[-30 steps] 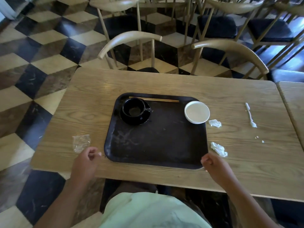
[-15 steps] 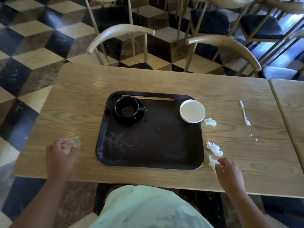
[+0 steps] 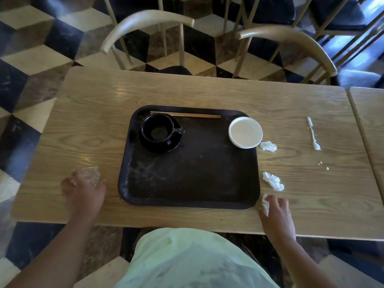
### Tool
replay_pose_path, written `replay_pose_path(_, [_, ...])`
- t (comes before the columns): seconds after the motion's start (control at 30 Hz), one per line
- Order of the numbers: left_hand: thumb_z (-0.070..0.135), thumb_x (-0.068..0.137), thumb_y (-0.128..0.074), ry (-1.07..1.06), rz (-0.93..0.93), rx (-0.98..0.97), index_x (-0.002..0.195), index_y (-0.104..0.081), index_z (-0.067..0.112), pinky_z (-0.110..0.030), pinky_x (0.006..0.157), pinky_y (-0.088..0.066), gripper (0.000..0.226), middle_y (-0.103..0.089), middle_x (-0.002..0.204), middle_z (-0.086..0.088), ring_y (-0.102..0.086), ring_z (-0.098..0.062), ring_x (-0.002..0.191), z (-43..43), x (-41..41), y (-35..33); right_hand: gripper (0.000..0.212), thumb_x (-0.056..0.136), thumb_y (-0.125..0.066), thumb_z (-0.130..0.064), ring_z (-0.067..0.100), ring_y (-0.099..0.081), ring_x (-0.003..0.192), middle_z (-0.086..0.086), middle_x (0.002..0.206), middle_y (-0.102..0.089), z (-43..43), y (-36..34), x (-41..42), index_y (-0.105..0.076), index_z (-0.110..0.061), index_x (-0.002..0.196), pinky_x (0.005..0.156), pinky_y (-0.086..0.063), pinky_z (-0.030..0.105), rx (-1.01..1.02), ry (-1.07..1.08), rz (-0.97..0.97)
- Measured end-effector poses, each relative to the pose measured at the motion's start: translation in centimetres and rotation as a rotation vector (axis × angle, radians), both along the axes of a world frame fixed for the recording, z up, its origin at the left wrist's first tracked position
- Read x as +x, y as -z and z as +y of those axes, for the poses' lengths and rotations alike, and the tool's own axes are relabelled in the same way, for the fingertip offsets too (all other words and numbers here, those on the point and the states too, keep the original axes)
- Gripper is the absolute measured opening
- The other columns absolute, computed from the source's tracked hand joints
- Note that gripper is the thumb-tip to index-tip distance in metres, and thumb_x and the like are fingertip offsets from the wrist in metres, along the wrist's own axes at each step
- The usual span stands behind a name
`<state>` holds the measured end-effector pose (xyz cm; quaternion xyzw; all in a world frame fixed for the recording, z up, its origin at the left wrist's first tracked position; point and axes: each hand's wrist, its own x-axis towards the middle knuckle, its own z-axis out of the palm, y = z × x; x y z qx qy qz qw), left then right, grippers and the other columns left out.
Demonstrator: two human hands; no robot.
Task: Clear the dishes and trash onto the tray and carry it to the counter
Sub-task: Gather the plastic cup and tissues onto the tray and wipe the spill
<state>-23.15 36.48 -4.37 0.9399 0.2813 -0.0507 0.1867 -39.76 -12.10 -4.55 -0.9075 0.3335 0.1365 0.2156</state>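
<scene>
While the dark tray (image 3: 187, 179) sits on the wooden table (image 3: 93, 121) with black cup (image 3: 157, 129), chopsticks (image 3: 187, 115) and white bowl (image 3: 245, 132), left hand (image 3: 83, 194) curls fingers round clear wrapper (image 3: 90, 173) just left of it; right hand (image 3: 275, 215) pinches tissue scrap (image 3: 265, 203) beside its near right corner.

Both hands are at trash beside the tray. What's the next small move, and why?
Probably lift both pieces onto the tray: the left hand grips the plastic wrapper, the right hand pinches a tissue scrap, and the tray's near half lies bare between them.
</scene>
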Motion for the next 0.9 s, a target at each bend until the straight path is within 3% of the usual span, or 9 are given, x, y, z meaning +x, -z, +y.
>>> replay_pose_path(0.17, [0.032, 0.076, -0.079, 0.008, -0.03, -0.003, 0.142, -0.022, 0.018, -0.063, 0.098, -0.041, 0.088, -0.033, 0.142, -0.03, -0.037, -0.05, 0.126, 0.4, 0.5, 0.3, 0.018, 0.091, -0.062, -0.019, 0.024, -0.049, 0.071, 0.004, 0.109, -0.042, 0.6, 0.4, 0.0, -0.05, -0.018, 0.103, 0.062, -0.041, 0.032, 0.042, 0.018, 0.012])
replay_pose_path(0.33, [0.027, 0.079, -0.078, 0.057, -0.01, 0.031, 0.142, -0.026, 0.017, -0.062, 0.094, -0.041, 0.082, -0.044, 0.132, -0.03, -0.042, -0.049, 0.121, 0.4, 0.5, 0.3, 0.014, 0.089, -0.059, -0.015, 0.021, -0.053, 0.077, 0.003, 0.096, -0.054, 0.2, -0.1, 0.3, -0.049, -0.017, 0.098, 0.065, -0.041, 0.034, 0.08, 0.071, -0.02])
replay_pose_path(0.43, [0.034, 0.078, -0.078, 0.061, 0.007, 0.038, 0.137, -0.029, 0.016, -0.064, 0.092, -0.042, 0.078, -0.047, 0.13, -0.029, -0.043, -0.049, 0.119, 0.6, 0.5, 0.6, 0.005, 0.091, -0.05, -0.014, 0.017, -0.053, 0.065, 0.004, 0.078, -0.058, -0.5, -0.7, 1.1, -0.046, -0.015, 0.093, 0.057, -0.041, 0.034, 0.073, 0.123, -0.042])
replay_pose_path(0.57, [0.043, 0.082, -0.072, 0.052, 0.029, 0.061, 0.123, -0.04, 0.013, -0.061, 0.089, -0.044, 0.06, -0.048, 0.124, -0.03, -0.047, -0.05, 0.113, 0.5, 1.0, 0.4, 0.001, 0.091, -0.04, -0.015, 0.026, -0.056, 0.063, 0.009, 0.074, -0.057, -1.5, -1.3, 2.4, -0.04, -0.014, 0.092, 0.057, -0.046, 0.038, 0.068, 0.18, -0.102])
replay_pose_path(0.77, [0.037, 0.089, -0.064, 0.042, 0.045, 0.092, 0.115, -0.051, 0.003, -0.055, 0.096, -0.037, 0.044, -0.049, 0.125, -0.029, -0.043, -0.047, 0.115, 0.6, 2.0, 0.5, 0.027, 0.093, -0.055, -0.027, 0.033, -0.055, 0.064, 0.018, 0.08, -0.064, -3.5, -1.4, 4.9, -0.029, -0.022, 0.096, 0.061, -0.043, 0.038, -0.109, 0.181, -0.167])
replay_pose_path(0.9, [0.025, 0.089, -0.065, 0.049, -0.109, 0.012, 0.113, -0.053, 0.004, -0.056, 0.091, -0.045, 0.034, -0.057, 0.118, -0.024, -0.051, -0.044, 0.111, 0.1, 2.2, 0.1, 0.046, 0.09, -0.065, -0.033, 0.039, -0.064, 0.08, 0.018, 0.096, -0.068, -4.7, -1.1, 6.5, -0.033, -0.023, 0.122, 0.065, -0.044, 0.039, -0.143, 0.085, -0.124])
